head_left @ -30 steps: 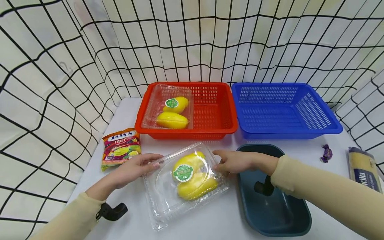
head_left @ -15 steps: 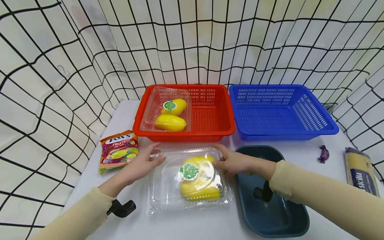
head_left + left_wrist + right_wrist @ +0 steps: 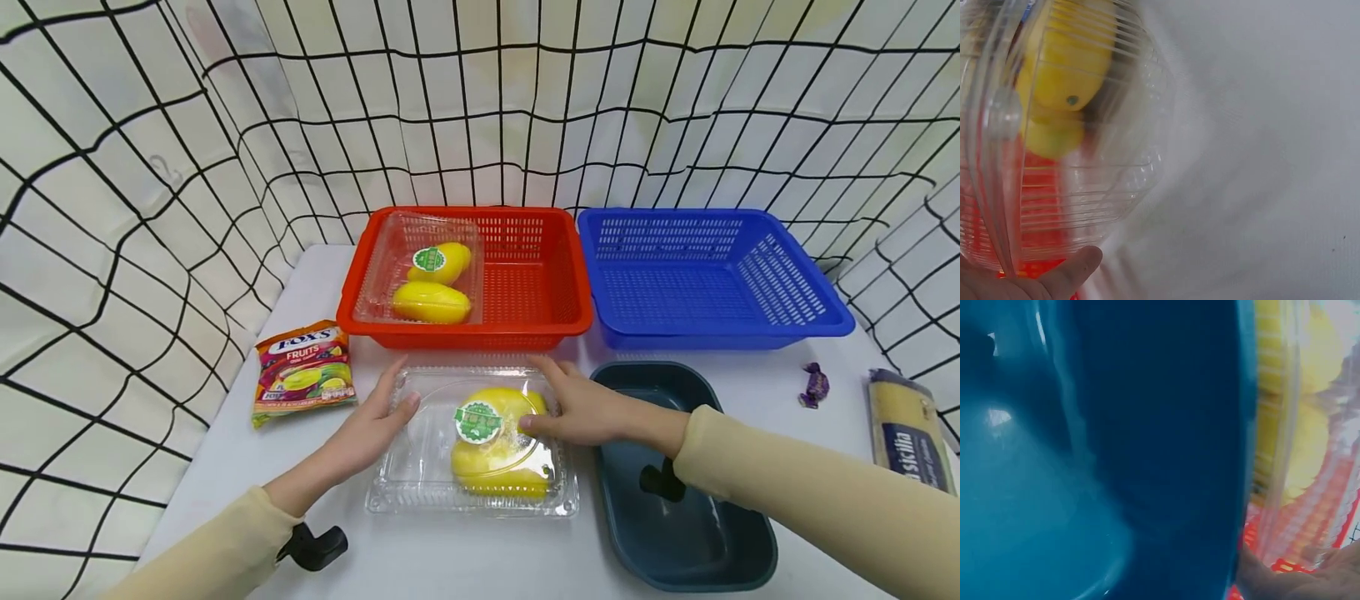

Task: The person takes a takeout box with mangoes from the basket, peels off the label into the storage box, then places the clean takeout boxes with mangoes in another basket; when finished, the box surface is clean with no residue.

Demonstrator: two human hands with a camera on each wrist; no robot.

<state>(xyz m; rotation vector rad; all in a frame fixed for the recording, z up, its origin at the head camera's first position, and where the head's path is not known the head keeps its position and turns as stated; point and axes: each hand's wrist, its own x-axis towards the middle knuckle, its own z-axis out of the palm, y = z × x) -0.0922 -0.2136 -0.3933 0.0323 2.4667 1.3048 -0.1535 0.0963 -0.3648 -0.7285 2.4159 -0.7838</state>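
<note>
A clear plastic clamshell box (image 3: 431, 467) with a green round label is in front of the red basket in the head view. Inside lie two yellow, mango-like fruits (image 3: 498, 462). My left hand (image 3: 367, 433) holds the box's left side, thumb near the lid's edge; in the left wrist view the thumb (image 3: 1075, 272) shows beside the ribbed wall. On the opposite side, my right hand (image 3: 585, 408) grips the box with its thumb over the lid. The right wrist view shows little of that hand (image 3: 1304, 578). Fingers under or behind the box are partly hidden.
A red basket (image 3: 465, 336) holds a similar fruit box (image 3: 375, 283). Beside it stands a blue basket (image 3: 720, 337). A dark teal tub (image 3: 693, 533) sits under the right forearm. A candy bag (image 3: 303, 375), wrapped candy (image 3: 815, 385) and pasta pack (image 3: 909, 429) lie around.
The clamshell box has turned from slanted to nearly square with the red basket, its near edge shifting away from me. My left hand has followed its side; the right thumb now reaches farther over the lid.
</note>
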